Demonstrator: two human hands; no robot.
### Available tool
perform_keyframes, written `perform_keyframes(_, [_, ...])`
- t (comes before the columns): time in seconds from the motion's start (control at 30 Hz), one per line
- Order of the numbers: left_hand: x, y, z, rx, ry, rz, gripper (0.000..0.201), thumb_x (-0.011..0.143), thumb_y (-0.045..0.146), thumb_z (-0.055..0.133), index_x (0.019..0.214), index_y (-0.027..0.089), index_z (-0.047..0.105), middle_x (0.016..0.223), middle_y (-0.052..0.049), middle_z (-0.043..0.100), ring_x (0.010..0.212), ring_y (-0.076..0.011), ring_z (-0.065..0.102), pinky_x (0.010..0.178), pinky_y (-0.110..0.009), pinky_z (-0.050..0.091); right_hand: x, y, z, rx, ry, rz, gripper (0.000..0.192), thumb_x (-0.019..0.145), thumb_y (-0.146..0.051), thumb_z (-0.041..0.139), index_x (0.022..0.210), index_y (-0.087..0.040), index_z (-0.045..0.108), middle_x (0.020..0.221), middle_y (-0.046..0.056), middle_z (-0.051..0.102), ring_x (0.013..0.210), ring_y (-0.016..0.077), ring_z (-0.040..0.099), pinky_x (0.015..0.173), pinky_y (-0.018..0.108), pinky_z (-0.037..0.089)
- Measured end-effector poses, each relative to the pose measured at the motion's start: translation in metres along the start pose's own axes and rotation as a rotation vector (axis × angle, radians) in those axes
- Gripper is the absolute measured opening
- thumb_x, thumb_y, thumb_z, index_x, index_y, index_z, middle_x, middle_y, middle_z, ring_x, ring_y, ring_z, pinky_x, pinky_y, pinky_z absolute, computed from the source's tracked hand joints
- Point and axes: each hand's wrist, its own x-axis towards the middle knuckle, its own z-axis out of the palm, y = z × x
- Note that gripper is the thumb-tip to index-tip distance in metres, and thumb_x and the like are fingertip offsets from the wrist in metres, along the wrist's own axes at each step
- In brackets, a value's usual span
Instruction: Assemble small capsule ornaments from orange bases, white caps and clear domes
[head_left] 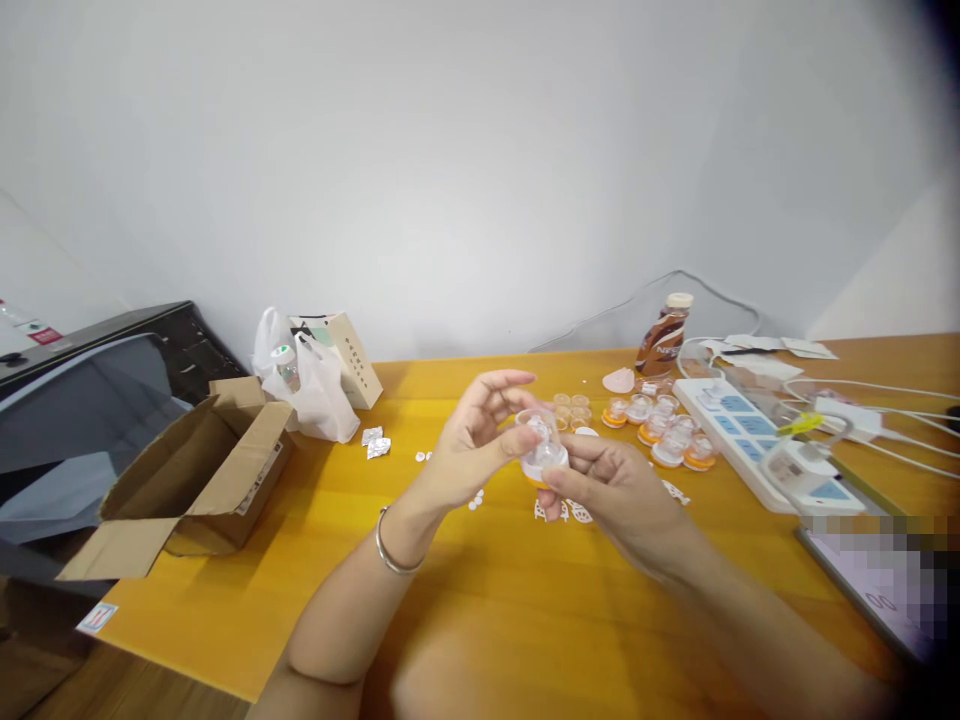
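Observation:
A small clear plastic dome-shaped piece [546, 455] with a white and orange base is held up over the table between both hands. My left hand [484, 440], with a silver bangle on the wrist, closes thumb and fingers on its clear upper part. Lower down, the fingers of my right hand [600, 485] pinch the base. Just beyond stand several small clear cups [571, 410]. Several similar clear domes with orange bases [679, 440] are grouped to the right. White cut-out pieces [579, 511] lie under my hands, and small white discs [476, 500] sit to the left.
An open cardboard box [225, 490] stands on the left, near a white plastic bag [326, 400] and a paper box [356, 362]. Crumpled foil [377, 443] lies nearby. To the right are a brown drink bottle [664, 340], a power strip [739, 440] with cables, and a tablet [862, 580].

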Motion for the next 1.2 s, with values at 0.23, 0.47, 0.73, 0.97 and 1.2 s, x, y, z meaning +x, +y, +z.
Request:
perform_keyframes(0.23, [-0.001, 0.004, 0.001, 0.008, -0.058, -0.041, 0.033, 0.077, 0.035, 0.060, 0.105, 0.018, 0.054, 0.121, -0.012, 0.052, 0.112, -0.0266, 0.049, 0.084, -0.035, 0.045, 0.001, 0.000, 0.001, -0.009, -0.010, 0.000, 0.019, 0.064, -0.033, 0.070, 0.072, -0.017, 0.063, 0.056, -0.002, 0.059, 0.048, 0.0082, 0.051, 0.050, 0.022, 0.045])
perform_keyframes(0.47, [0.000, 0.002, -0.005, 0.085, -0.025, 0.010, 0.050, 0.075, 0.043, 0.061, 0.117, 0.019, 0.050, 0.117, -0.011, 0.054, 0.103, -0.0233, 0.053, 0.082, -0.032, 0.045, 0.001, 0.001, 0.001, -0.030, -0.039, -0.011, 0.022, 0.065, -0.036, 0.069, 0.072, -0.016, 0.062, 0.056, -0.002, 0.057, 0.047, 0.0082, 0.051, 0.050, 0.022, 0.045])
perform_keyframes(0.73, [-0.003, 0.005, 0.000, 0.049, -0.056, -0.053, 0.053, 0.077, 0.043, 0.058, 0.122, 0.021, 0.042, 0.111, -0.012, 0.056, 0.101, -0.0238, 0.055, 0.078, -0.032, 0.047, 0.001, 0.003, 0.001, -0.008, -0.030, -0.015, 0.019, 0.066, -0.032, 0.070, 0.075, -0.017, 0.063, 0.056, -0.002, 0.058, 0.048, 0.0085, 0.051, 0.049, 0.022, 0.045])
perform_keyframes(0.97, [-0.002, 0.005, 0.002, 0.128, 0.077, -0.060, 0.036, 0.068, 0.036, 0.069, 0.096, 0.017, 0.057, 0.099, -0.009, 0.062, 0.087, -0.0186, 0.059, 0.073, -0.028, 0.047, 0.002, -0.001, 0.003, -0.010, -0.014, -0.020, 0.023, 0.064, -0.037, 0.070, 0.071, -0.017, 0.062, 0.054, -0.003, 0.058, 0.046, 0.0085, 0.050, 0.047, 0.022, 0.043])
perform_keyframes(1.2, [-0.005, 0.004, 0.008, 0.151, 0.088, -0.048, 0.024, 0.078, 0.034, 0.059, 0.087, 0.013, 0.063, 0.085, -0.008, 0.064, 0.077, -0.0157, 0.059, 0.069, -0.027, 0.046, -0.001, 0.005, 0.001, 0.030, -0.064, -0.040, 0.029, 0.066, -0.042, 0.068, 0.059, -0.016, 0.057, 0.049, -0.002, 0.056, 0.043, 0.0083, 0.049, 0.043, 0.021, 0.038])
